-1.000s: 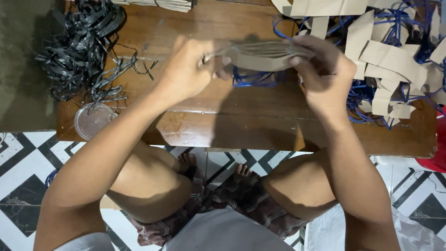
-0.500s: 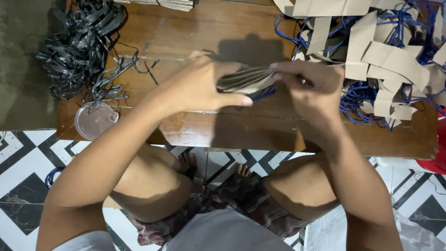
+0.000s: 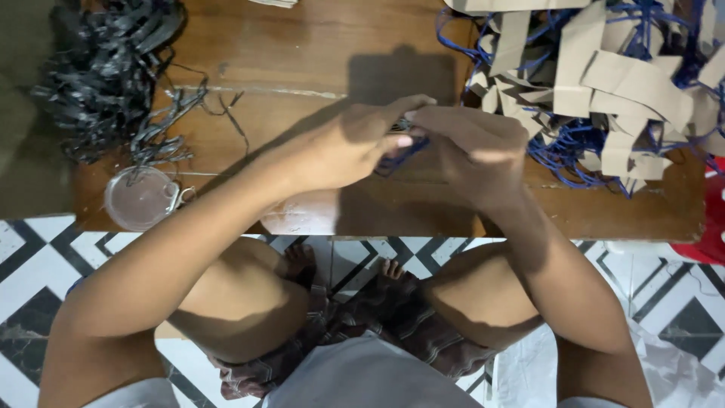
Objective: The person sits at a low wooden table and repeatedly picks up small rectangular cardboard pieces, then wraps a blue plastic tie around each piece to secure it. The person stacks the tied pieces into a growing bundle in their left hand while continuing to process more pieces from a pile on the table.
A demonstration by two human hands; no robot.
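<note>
My left hand (image 3: 355,147) and my right hand (image 3: 472,147) meet over the low wooden table (image 3: 302,68), fingers pinched together around a small folded piece with a blue cord (image 3: 396,155) hanging from it. The hands cover almost all of the piece; only a dark sliver and the blue loop show between them. A heap of brown cardboard strips with blue cords (image 3: 604,83) lies just right of my right hand.
A tangle of black strips (image 3: 106,83) fills the table's left end, with a round clear lid (image 3: 141,198) at the near left corner. Below the table edge are my bent knees and a black-and-white tiled floor (image 3: 30,264). A red object (image 3: 714,219) sits far right.
The brown piece was held spread wide between both hands; it has been folded down and the hands have closed together over it, nearer the table.
</note>
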